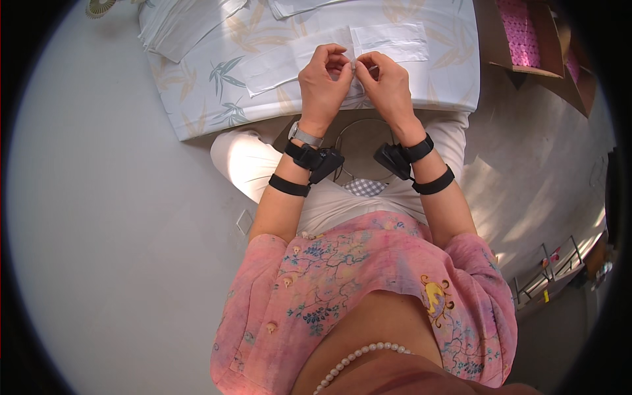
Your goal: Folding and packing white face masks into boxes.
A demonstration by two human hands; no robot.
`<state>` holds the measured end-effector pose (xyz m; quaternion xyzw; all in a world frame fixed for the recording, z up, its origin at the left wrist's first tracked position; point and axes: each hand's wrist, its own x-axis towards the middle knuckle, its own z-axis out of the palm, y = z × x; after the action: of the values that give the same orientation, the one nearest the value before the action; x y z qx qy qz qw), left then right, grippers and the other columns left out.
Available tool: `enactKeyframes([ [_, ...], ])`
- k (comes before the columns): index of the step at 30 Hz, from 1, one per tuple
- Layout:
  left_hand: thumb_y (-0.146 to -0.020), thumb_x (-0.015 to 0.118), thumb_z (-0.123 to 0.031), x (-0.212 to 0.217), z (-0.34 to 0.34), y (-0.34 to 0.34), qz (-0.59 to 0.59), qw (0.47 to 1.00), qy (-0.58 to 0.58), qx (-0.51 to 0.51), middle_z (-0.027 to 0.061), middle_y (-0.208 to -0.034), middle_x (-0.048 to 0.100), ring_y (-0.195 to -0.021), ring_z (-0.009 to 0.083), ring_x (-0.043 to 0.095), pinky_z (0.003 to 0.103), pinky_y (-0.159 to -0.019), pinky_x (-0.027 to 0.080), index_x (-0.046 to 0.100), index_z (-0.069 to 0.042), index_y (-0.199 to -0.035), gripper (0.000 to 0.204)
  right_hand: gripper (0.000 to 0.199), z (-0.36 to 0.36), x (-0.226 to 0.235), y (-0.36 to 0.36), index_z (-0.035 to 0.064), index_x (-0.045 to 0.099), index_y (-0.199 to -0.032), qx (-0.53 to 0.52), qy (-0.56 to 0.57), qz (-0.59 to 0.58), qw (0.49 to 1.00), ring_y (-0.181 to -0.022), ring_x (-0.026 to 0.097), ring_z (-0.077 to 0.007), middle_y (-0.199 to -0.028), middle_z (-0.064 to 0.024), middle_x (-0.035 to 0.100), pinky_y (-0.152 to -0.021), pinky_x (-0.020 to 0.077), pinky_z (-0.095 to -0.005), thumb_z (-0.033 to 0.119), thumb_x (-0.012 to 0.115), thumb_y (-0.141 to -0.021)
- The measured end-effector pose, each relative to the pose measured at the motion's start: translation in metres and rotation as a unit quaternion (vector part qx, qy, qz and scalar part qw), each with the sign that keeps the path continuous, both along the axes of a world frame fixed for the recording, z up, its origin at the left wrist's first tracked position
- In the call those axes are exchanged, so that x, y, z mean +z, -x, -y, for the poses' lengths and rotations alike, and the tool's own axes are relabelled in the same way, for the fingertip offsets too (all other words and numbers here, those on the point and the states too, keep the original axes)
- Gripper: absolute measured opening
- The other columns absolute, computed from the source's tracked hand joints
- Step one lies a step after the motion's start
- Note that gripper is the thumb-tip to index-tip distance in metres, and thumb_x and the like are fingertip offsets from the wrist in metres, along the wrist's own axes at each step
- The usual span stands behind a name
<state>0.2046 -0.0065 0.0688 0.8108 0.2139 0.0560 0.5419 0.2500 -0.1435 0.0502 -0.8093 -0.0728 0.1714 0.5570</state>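
Both hands meet over the near part of the table, thumbs and forefingers pinched together almost touching. My left hand [324, 82] is closed with its fingers curled. My right hand [385, 82] is closed in a similar pinch just beside it. What sits between the fingertips is too small to make out. Under and behind the hands lie thin white sheets, paper or thin bags: one sheet [270, 74] spreads to the left, another white piece [392, 43] to the right.
A patterned tablecloth [191, 99] with leaf prints covers the table. At its far left lies a stack of white sheets [187, 26], with more white sheets [306, 6] at the far edge. Open cardboard boxes [550, 39] holding pink material [519, 33] stand to the right. A rack [550, 273] is at lower right.
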Motion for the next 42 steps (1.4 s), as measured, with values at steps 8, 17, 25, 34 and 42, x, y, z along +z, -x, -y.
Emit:
enactKeyframes([
  [8,-0.09,0.074,-0.002,-0.002,-0.002,0.001,0.013,0.999,-0.028,0.008,0.0061,-0.095,0.078,-0.084,0.0134,0.074,0.027,-0.08,0.06,0.07,-0.004,-0.116,0.027,0.015,-0.002,-0.005,0.0,-0.0021,0.074,-0.097,-0.024,-0.006,0.027,0.999,-0.07,0.072,-0.0284,-0.085,-0.0174,0.075,-0.069,0.0574,-0.0387,0.012,0.071,-0.094],
  [17,-0.09,0.073,-0.001,-0.003,-0.005,0.002,0.018,0.999,-0.023,0.039,0.0064,-0.095,0.076,-0.085,0.0132,0.073,0.027,-0.077,0.06,0.068,-0.003,-0.115,0.026,0.014,-0.001,-0.005,0.0,-0.0017,0.074,-0.094,-0.025,0.006,0.014,1.0,-0.071,0.072,-0.0284,-0.083,-0.0171,0.074,-0.069,0.0564,-0.0385,0.012,0.071,-0.094],
  [25,-0.088,0.069,0.001,-0.007,-0.011,0.002,0.067,0.992,-0.059,0.092,0.0093,-0.093,0.071,-0.081,0.0184,0.07,0.03,-0.073,0.059,0.063,-0.001,-0.105,0.018,0.015,-0.001,-0.004,-0.001,-0.0023,0.073,-0.094,-0.023,0.01,0.017,1.0,-0.071,0.072,-0.0283,-0.082,-0.0167,0.074,-0.069,0.0565,-0.0381,0.012,0.07,-0.094],
  [34,-0.091,0.068,0.002,-0.017,-0.019,0.01,0.075,0.984,-0.025,0.161,0.0055,-0.099,0.067,-0.088,0.0132,0.068,0.027,-0.079,0.057,0.06,-0.002,-0.105,0.017,0.015,-0.001,-0.006,-0.001,-0.002,0.073,-0.093,-0.02,0.017,0.019,0.999,-0.073,0.072,-0.0285,-0.083,-0.0171,0.074,-0.071,0.0571,-0.0382,0.012,0.07,-0.092],
  [42,-0.092,0.064,0.004,-0.014,-0.023,0.009,0.1,0.959,0.078,0.251,0.0047,-0.094,0.06,-0.08,0.011,0.062,0.025,-0.075,0.055,0.055,-0.001,-0.104,0.015,0.014,-0.001,-0.006,-0.002,-0.0017,0.072,-0.09,-0.016,0.026,0.026,0.999,-0.073,0.071,-0.0295,-0.082,-0.0171,0.073,-0.071,0.0569,-0.0384,0.013,0.07,-0.091],
])
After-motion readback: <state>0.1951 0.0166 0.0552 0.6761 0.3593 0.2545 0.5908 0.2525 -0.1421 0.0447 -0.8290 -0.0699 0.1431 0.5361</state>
